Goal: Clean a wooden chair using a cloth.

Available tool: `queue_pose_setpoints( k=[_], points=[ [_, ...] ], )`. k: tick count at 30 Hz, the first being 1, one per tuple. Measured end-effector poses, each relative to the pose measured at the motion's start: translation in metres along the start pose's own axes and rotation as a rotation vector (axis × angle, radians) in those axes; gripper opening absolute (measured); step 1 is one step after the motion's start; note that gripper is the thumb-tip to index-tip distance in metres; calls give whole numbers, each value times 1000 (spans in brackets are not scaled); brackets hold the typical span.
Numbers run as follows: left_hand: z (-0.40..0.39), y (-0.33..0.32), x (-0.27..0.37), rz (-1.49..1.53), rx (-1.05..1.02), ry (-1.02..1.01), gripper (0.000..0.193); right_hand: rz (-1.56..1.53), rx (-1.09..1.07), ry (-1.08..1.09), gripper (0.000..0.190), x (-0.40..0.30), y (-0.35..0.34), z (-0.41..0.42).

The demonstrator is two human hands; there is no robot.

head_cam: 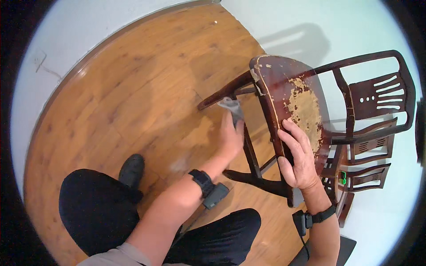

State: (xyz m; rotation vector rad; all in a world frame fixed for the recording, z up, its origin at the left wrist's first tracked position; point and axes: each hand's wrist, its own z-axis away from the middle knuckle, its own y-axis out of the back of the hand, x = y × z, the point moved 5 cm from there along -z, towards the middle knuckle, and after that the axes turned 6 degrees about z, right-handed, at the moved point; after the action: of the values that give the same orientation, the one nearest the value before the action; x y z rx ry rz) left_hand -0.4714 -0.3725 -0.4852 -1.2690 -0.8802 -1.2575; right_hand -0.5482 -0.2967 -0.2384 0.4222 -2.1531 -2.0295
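A dark reddish-brown wooden chair [271, 83] is before me, its seat finish worn away to a pale patch [308, 104]. My left hand [230, 136] grips a crumpled grey cloth [231, 104] at the stretcher [250, 149] between two chair legs. That hand is slightly blurred, and part of the cloth is hidden in it. On the near edge of the seat rests my right hand [301, 158], thumb at the side of the edge and fingers over the top. The slotted chair back [377, 96] extends to the right.
More wooden chairs [371, 148] stand at the right by a white wall [362, 30]. Something bright green [343, 178] is among them. My shoe [132, 171] is on the wood-look floor [133, 99]. A dark flat object [344, 249] lies at lower right. Devices with cords are strapped to both wrists.
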Motion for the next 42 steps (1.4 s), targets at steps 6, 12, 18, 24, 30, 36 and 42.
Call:
queue_pose_setpoints(
  k=[6, 12, 18, 24, 30, 36, 42],
  points=[
    [100, -29, -7, -192, -132, 76, 39, -5, 3, -7, 63, 1, 2, -2],
    [38, -12, -3, 4, -19, 95, 33, 5, 15, -12, 67, -6, -2, -1],
    [-21, 22, 17, -35, 43, 83, 29, 6, 28, -14, 65, -12, 0, -6],
    [90, -23, -9, 16, -142, 157, 31, 15, 70, -15, 64, -1, 6, -5],
    [146, -40, -13, 128, -274, 139, 33, -10, 134, 13, 65, 7, -1, 6],
    [181, -35, -26, -10, -349, 284, 36, -19, 179, 38, 65, 3, -4, 8],
    [179, -21, -59, -126, -494, 318, 39, -26, 195, 55, 64, 3, -5, 8]
  ],
)
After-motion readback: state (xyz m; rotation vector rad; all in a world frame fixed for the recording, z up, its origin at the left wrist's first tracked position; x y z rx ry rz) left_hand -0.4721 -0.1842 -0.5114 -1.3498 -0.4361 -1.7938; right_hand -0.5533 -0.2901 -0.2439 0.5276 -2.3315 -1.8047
